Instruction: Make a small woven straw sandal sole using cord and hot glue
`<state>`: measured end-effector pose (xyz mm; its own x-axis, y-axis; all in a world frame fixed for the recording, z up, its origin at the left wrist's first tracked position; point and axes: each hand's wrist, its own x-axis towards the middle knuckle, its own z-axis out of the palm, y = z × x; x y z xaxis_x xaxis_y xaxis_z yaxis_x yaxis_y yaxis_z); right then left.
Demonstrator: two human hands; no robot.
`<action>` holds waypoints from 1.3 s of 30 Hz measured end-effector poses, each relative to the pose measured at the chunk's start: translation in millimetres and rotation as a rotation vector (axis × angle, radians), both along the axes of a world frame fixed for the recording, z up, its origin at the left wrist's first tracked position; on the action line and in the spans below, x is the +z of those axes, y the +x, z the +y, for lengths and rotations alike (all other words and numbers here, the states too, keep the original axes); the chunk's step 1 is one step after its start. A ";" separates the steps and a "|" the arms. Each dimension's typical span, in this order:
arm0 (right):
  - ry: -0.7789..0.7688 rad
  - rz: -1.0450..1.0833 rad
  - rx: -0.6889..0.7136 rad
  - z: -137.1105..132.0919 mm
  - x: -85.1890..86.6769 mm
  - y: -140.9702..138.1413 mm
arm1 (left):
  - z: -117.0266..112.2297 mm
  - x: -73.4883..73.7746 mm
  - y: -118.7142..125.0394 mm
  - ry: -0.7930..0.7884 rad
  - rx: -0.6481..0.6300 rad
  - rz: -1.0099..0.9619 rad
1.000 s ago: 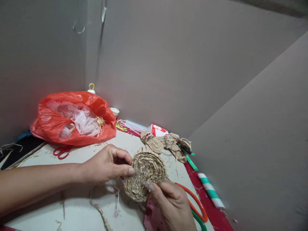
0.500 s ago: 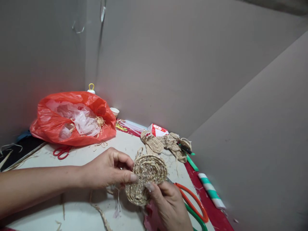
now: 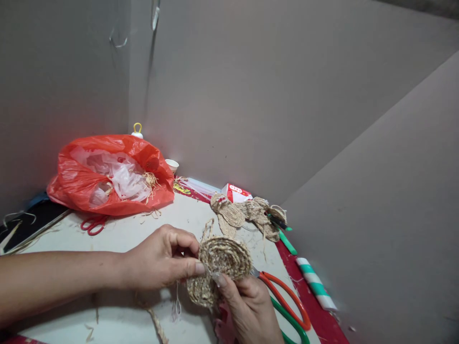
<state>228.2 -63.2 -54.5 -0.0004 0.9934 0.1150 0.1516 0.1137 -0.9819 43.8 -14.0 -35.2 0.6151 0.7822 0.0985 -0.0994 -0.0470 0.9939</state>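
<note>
A round coiled straw disc [image 3: 224, 260] is held above the white tabletop [image 3: 122, 234], tilted toward flat. My left hand [image 3: 163, 260] pinches its left rim with thumb and fingers closed. My right hand [image 3: 247, 308] grips its lower right edge from below, thumb pressed on the weave. A loose braided straw tail [image 3: 156, 325] trails from under the disc onto the table. Thin clear threads [image 3: 175, 306] hang below my left hand.
A red plastic bag [image 3: 111, 174] with clear plastic and straw sits at the back left, small red scissors [image 3: 91, 224] in front. Finished straw pieces [image 3: 247, 215], a red-white box [image 3: 234, 192], orange and green scissors [image 3: 287, 306], a striped tube [image 3: 315, 284]. Grey cardboard walls surround.
The disc has tipped from facing me to lying flatter and shifted slightly right. Both hands kept their grip and moved little.
</note>
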 end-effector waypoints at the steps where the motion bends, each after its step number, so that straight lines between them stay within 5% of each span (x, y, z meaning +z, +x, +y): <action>1: 0.008 0.003 -0.005 0.0 0.0 -0.6 | 0.0 -0.9 0.1 -0.003 -0.002 -0.004; 16: 0.059 0.003 0.119 5.7 -7.1 1.7 | -1.2 -9.3 2.8 0.066 0.026 -0.001; 20: -0.068 0.061 0.099 7.8 -5.0 4.7 | 0.2 -9.7 4.8 0.087 0.064 0.019; 31: -0.179 0.273 0.042 10.2 8.5 6.6 | 9.8 22.7 -6.4 -0.345 -0.080 -0.009; 39: -0.208 0.332 0.087 8.1 -0.9 5.9 | 9.5 2.1 -3.2 -0.201 -0.029 0.083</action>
<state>234.0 -55.1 -55.4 -0.0817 0.9934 -0.0805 -0.1794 -0.0942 -0.9793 40.6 -4.5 -33.1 0.6372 0.7629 -0.1093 -0.0154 0.1544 0.9879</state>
